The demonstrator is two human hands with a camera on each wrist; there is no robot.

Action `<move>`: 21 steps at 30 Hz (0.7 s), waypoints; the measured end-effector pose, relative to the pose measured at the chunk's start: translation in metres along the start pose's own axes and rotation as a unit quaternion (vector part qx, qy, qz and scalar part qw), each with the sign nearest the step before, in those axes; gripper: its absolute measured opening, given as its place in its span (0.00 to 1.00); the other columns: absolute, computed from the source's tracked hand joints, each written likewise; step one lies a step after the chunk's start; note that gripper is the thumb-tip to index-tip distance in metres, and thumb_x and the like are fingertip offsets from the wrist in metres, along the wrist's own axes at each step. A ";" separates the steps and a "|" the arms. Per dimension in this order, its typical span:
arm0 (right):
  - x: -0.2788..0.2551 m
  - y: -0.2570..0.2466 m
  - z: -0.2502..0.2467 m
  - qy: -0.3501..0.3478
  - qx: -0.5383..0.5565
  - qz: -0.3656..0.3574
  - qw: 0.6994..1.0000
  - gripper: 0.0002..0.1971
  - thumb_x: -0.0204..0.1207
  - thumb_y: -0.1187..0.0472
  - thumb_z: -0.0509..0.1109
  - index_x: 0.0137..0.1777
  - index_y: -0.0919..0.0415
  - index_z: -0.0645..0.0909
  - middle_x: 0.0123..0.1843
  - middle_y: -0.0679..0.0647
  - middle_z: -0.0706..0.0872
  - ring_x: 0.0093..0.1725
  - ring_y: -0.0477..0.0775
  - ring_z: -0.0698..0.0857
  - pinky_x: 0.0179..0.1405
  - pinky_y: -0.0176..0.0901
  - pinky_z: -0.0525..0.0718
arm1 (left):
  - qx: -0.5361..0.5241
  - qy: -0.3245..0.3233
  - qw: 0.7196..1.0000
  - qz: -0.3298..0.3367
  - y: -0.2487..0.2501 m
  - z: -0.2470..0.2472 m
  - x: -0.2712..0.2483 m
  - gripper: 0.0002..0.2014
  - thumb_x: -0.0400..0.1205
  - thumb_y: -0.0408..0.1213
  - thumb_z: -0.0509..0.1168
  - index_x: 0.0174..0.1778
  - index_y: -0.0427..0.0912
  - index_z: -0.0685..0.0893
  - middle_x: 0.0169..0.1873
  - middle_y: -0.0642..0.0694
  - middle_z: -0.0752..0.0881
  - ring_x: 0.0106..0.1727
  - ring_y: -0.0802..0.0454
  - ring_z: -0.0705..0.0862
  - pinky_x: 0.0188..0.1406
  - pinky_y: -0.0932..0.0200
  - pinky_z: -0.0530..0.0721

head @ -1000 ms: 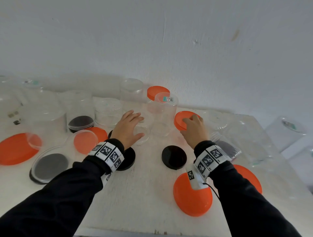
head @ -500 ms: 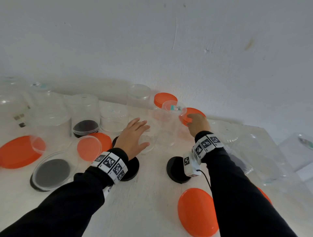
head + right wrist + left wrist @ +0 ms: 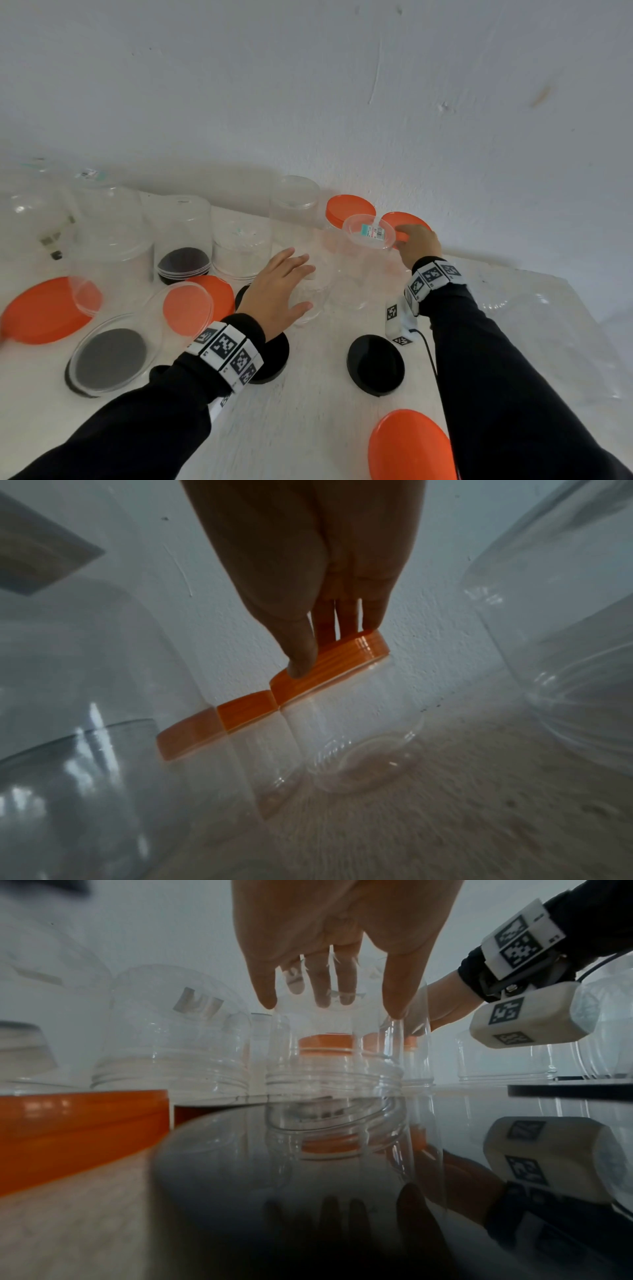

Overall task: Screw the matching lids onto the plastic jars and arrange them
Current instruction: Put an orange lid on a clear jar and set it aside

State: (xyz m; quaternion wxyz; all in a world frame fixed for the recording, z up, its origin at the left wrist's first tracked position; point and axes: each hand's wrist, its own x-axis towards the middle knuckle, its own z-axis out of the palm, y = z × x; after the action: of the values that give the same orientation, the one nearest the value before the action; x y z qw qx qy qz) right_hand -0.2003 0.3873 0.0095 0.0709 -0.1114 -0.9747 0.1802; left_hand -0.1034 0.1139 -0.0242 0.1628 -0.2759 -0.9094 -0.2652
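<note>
Head view, right hand (image 3: pixel 416 241) pinching a small orange lid (image 3: pixel 407 222) onto a clear jar (image 3: pixel 356 739) at the wall, perhaps already seated, left hand (image 3: pixel 279 294) fingers spread around an upside-down jar (image 3: pixel 334 1056) mid-table (image 3: pixel 308 428).

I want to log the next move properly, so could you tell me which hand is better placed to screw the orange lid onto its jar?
Right. The right hand already grips the orange lid atop a clear jar; the left hand is spread at another jar.
</note>
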 end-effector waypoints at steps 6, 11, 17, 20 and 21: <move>0.011 -0.001 0.005 0.004 -0.017 -0.013 1.000 0.15 0.81 0.62 0.60 0.64 0.58 0.81 0.65 0.59 0.82 0.60 0.63 0.81 0.57 0.51 0.79 | 0.005 0.004 1.000 0.002 -0.002 0.002 0.000 0.27 0.73 0.40 0.74 0.68 0.41 0.77 0.72 0.46 0.73 0.78 0.48 0.59 0.73 0.59 0.54; 0.017 -0.006 0.004 -0.007 -0.029 -0.034 0.999 0.14 0.80 0.65 0.60 0.61 0.63 0.82 0.62 0.62 0.83 0.59 0.64 0.82 0.56 0.51 0.80 | 0.001 0.004 1.000 0.000 -0.001 0.002 -0.001 0.27 0.73 0.40 0.73 0.69 0.42 0.76 0.73 0.46 0.72 0.79 0.49 0.58 0.74 0.59 0.53; 0.010 -0.009 -0.008 -0.042 -0.023 -0.021 0.999 0.18 0.82 0.64 0.58 0.69 0.61 0.77 0.69 0.60 0.80 0.66 0.63 0.78 0.63 0.48 0.75 | 0.004 0.006 1.000 0.004 -0.003 0.003 -0.002 0.27 0.72 0.39 0.74 0.68 0.41 0.77 0.72 0.45 0.73 0.78 0.47 0.60 0.73 0.57 0.55; -0.003 -0.014 -0.026 -0.058 -0.004 -0.008 0.998 0.21 0.83 0.62 0.59 0.75 0.62 0.70 0.75 0.61 0.73 0.73 0.62 0.72 0.70 0.48 0.68 | 0.003 0.003 1.000 0.003 -0.003 0.004 -0.002 0.27 0.73 0.39 0.73 0.68 0.41 0.77 0.72 0.45 0.73 0.78 0.46 0.60 0.74 0.56 0.56; -0.007 -0.016 -0.033 -0.052 0.008 -0.007 0.999 0.21 0.82 0.63 0.59 0.75 0.63 0.70 0.75 0.61 0.72 0.73 0.61 0.72 0.70 0.47 0.68 | 0.002 0.002 1.000 0.003 -0.003 0.004 -0.002 0.27 0.73 0.39 0.73 0.68 0.41 0.77 0.72 0.45 0.73 0.79 0.46 0.60 0.74 0.57 0.55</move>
State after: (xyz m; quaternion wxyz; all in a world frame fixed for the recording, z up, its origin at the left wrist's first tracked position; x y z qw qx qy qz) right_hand -0.1904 0.3821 0.0456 0.0223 -0.0943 -0.9763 0.1933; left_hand -0.1041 0.1133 -0.0291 0.1663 -0.2775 -0.9088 -0.2634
